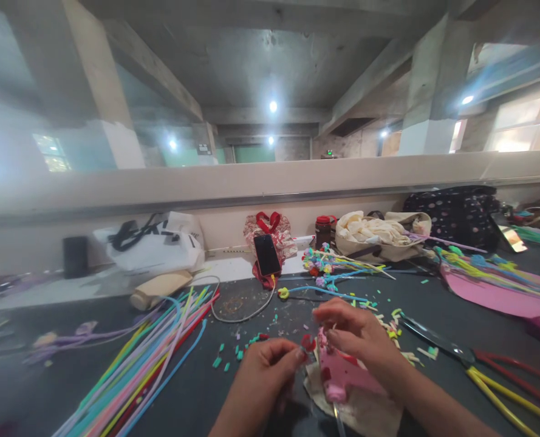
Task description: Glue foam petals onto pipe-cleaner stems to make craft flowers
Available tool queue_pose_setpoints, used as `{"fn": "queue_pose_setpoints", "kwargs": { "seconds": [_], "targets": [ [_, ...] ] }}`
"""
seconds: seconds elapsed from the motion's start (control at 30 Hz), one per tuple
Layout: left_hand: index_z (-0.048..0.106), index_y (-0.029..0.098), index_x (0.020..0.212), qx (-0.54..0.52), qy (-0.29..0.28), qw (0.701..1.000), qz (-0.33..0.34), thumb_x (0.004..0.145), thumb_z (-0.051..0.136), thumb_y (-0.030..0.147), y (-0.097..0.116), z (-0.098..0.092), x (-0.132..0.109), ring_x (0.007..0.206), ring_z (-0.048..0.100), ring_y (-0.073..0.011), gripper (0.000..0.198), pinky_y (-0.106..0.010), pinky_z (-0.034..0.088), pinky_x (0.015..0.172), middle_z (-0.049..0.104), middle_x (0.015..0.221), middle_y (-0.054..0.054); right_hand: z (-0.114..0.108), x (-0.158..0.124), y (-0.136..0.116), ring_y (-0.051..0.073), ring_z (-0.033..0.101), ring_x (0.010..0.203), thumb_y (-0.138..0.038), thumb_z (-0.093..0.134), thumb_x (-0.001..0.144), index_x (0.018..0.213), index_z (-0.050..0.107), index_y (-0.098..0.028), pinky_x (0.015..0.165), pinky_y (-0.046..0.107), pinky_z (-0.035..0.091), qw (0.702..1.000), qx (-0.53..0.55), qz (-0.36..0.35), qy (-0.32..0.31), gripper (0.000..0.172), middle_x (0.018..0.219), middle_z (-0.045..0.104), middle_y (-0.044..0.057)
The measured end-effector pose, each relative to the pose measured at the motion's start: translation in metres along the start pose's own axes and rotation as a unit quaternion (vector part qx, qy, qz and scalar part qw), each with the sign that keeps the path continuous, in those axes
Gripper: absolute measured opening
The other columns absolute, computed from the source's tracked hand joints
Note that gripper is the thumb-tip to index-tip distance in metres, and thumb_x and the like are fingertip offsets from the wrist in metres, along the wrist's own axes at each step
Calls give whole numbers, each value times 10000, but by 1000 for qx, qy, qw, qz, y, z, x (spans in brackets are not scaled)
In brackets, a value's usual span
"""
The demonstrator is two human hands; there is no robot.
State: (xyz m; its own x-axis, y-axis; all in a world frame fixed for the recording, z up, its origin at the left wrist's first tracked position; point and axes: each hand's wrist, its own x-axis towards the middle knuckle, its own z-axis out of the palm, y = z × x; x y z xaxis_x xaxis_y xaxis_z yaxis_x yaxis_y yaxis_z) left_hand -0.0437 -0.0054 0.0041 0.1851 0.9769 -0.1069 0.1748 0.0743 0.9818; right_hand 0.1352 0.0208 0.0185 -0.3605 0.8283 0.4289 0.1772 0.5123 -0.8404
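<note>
My left hand (270, 367) pinches a small red fuzzy piece (308, 345) between thumb and fingertips, close to the front of a pink glue gun (349, 373). The gun lies on a beige cloth (365, 416), red bits on its body and a clear stick projecting from its near end. Above the gun is my right hand (361, 334), fingers apart and nothing visible in them; whether it touches the gun I cannot tell. Left of my hands, short green cut pieces (217, 362) are scattered on the dark table (242, 309).
A bundle of coloured pipe cleaners (146, 364) lies at left. Large scissors (461, 352) with red and yellow handles rest at right. Behind are a phone (266, 255) with a cable, finished fuzzy flowers (319, 261), a bottle (323, 232) and bags (160, 246).
</note>
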Motion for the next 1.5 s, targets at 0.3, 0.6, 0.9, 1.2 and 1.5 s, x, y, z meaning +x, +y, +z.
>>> {"fn": "queue_pose_setpoints", "kwargs": {
  "seconds": [0.3,0.6,0.9,1.2,1.5],
  "targets": [
    [529,144,604,-61,-84,995,-12,600,536,583,-6,-2,-2,252,273,-30,439,-174,181,305,442,326,68,10,-4,-2,97,534,638,-113,634,603,984,568,-214,568,206,419,996,-4,16,-90,400,816,559,-13],
    [464,157,490,-76,-156,984,-31,605,551,560,-4,-2,-3,258,205,-21,428,-201,87,320,345,294,89,11,-8,-5,76,501,608,-122,660,588,903,599,-205,521,171,384,992,0,9,-124,331,787,538,-27],
    [550,124,536,-162,-194,965,-65,587,609,473,-10,-2,-3,207,168,-18,357,-199,52,285,315,241,98,12,-8,-2,72,480,596,-153,657,615,801,622,-163,547,178,385,989,21,29,-144,190,746,528,-25],
    [569,118,535,-162,-177,969,-54,585,617,470,-9,-2,-3,210,174,-13,358,-187,59,279,321,246,96,11,-8,-3,76,478,601,-124,640,617,751,621,-156,542,176,373,991,14,20,-134,139,725,526,-24],
    [585,124,563,-176,-174,968,-50,605,600,476,-14,-3,2,198,184,-18,356,-184,60,264,350,240,91,8,-8,-5,86,487,617,-107,583,640,789,643,-164,552,190,375,990,32,7,-134,170,753,523,-10]
  ]
}}
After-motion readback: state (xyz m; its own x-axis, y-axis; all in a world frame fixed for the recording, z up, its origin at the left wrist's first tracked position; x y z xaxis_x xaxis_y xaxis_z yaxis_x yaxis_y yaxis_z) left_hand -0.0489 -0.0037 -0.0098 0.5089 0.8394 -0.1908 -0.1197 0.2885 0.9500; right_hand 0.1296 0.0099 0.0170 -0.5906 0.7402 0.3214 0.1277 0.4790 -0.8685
